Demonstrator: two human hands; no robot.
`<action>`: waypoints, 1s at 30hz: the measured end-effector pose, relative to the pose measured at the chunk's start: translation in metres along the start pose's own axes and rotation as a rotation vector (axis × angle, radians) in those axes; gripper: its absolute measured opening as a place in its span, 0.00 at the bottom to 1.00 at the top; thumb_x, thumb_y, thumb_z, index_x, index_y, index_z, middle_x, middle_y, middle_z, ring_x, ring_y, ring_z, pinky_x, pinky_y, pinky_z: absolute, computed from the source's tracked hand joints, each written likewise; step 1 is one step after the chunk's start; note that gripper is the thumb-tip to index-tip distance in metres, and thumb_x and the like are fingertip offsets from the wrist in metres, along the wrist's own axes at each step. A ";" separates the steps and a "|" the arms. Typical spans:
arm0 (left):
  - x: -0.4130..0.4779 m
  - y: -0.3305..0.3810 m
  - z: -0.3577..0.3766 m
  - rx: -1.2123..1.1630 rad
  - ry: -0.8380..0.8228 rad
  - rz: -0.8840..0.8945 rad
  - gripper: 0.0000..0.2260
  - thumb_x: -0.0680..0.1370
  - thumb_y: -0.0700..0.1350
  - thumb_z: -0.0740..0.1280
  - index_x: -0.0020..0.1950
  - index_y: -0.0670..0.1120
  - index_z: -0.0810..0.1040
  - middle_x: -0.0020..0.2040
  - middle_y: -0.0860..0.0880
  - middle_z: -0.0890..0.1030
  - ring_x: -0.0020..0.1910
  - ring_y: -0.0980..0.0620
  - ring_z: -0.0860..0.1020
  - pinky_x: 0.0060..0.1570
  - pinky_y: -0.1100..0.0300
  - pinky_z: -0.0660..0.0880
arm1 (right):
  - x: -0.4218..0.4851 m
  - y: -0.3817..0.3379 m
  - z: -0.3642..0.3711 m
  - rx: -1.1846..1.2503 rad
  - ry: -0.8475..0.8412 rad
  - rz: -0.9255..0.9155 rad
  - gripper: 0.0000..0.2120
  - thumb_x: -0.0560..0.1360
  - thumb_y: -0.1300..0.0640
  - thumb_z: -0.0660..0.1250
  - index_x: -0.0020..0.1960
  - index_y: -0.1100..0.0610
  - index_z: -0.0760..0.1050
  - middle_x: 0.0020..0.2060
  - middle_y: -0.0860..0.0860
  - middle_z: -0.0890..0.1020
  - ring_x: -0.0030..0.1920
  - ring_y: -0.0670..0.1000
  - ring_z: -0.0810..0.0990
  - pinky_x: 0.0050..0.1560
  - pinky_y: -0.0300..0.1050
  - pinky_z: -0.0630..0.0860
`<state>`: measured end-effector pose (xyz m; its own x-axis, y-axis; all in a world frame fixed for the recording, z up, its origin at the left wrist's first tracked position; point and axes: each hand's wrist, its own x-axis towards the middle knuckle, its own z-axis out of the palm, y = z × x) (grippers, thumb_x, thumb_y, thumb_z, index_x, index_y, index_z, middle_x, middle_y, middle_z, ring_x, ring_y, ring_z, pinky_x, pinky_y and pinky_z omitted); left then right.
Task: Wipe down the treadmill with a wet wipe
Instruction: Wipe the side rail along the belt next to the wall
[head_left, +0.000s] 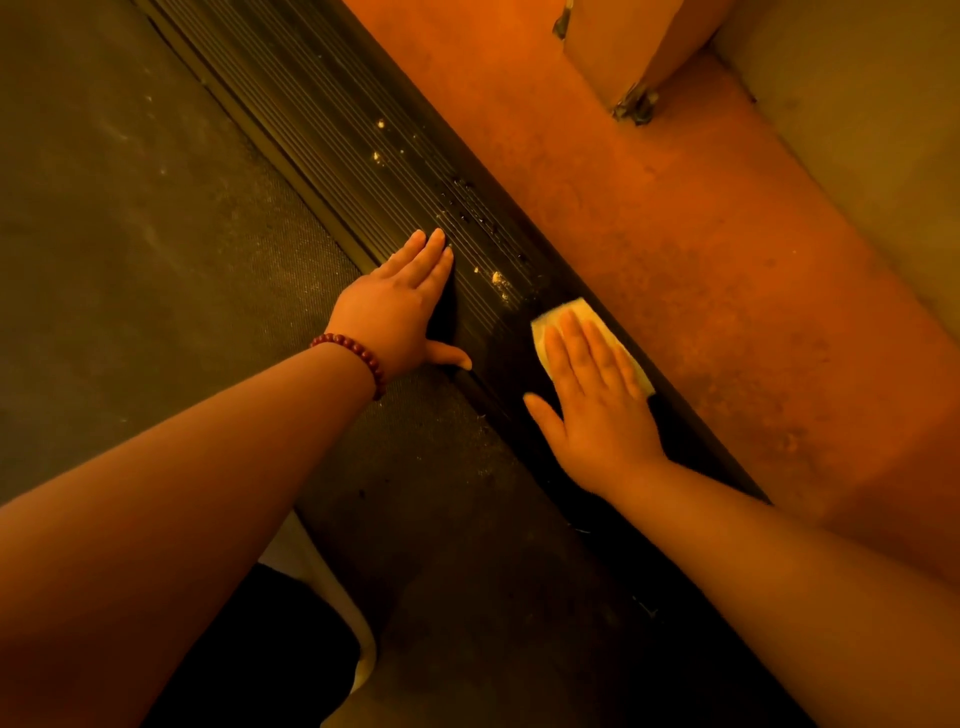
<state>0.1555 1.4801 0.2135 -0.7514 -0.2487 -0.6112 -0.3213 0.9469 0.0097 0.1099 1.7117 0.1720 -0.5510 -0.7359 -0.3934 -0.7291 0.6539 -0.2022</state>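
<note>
Far left of my left hand runs the belt (130, 260), dull with dust. My left hand (400, 306) lies flat, fingers straight and thumb spread, holding nothing. Its fingertips rest on the inner ribs of the rail (322, 130), and a bead bracelet (353, 358) sits at the wrist. Between the hands, just ahead of the right fingertips, pale crumbs (496, 278) lie in the grooves, with more specks up the rail beyond both hands. My right hand (597, 395) is flat too, fingers straight and together, pressing the wipe (566, 312) onto the outer part of the rail. The wipe shows past the fingertips and along the little-finger side. Right of that hand is the reddish floor (727, 260).

The step, as I judge it, is wiping the rail. To do it well I would push along the grooves rather than across them, so the crumbs ride ahead of the wipe instead of packing into the ribs. I would use even pressure from the whole palm and fold to a clean face once the wipe loads up. The left hand serves as a brace and should be kept out of the stroke.

Containers: none I can be sure of — a box-like corner (623, 41) stands far beyond the right hand, its inside hidden.
</note>
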 end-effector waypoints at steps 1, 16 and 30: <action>0.000 0.000 0.000 0.006 -0.001 0.001 0.50 0.69 0.69 0.63 0.78 0.48 0.39 0.78 0.51 0.39 0.77 0.50 0.41 0.73 0.51 0.53 | 0.015 -0.006 -0.004 0.000 0.003 -0.014 0.34 0.78 0.37 0.36 0.77 0.54 0.37 0.76 0.52 0.39 0.77 0.52 0.37 0.75 0.50 0.39; 0.003 -0.024 0.020 -0.079 0.167 0.115 0.47 0.70 0.69 0.63 0.78 0.49 0.44 0.79 0.51 0.43 0.77 0.51 0.41 0.74 0.50 0.47 | 0.032 -0.031 0.001 -0.132 0.049 -0.230 0.33 0.79 0.37 0.43 0.77 0.55 0.45 0.78 0.53 0.50 0.77 0.51 0.46 0.74 0.49 0.41; 0.015 -0.051 0.006 -0.022 0.136 0.074 0.44 0.72 0.69 0.61 0.78 0.50 0.45 0.79 0.51 0.44 0.77 0.50 0.44 0.75 0.49 0.50 | 0.040 -0.058 0.004 -0.114 0.070 -0.186 0.33 0.79 0.37 0.43 0.77 0.55 0.45 0.77 0.52 0.47 0.77 0.50 0.44 0.74 0.48 0.37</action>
<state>0.1640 1.4296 0.1985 -0.8444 -0.2048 -0.4951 -0.2733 0.9594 0.0693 0.1314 1.6447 0.1644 -0.4264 -0.8552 -0.2948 -0.8599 0.4843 -0.1612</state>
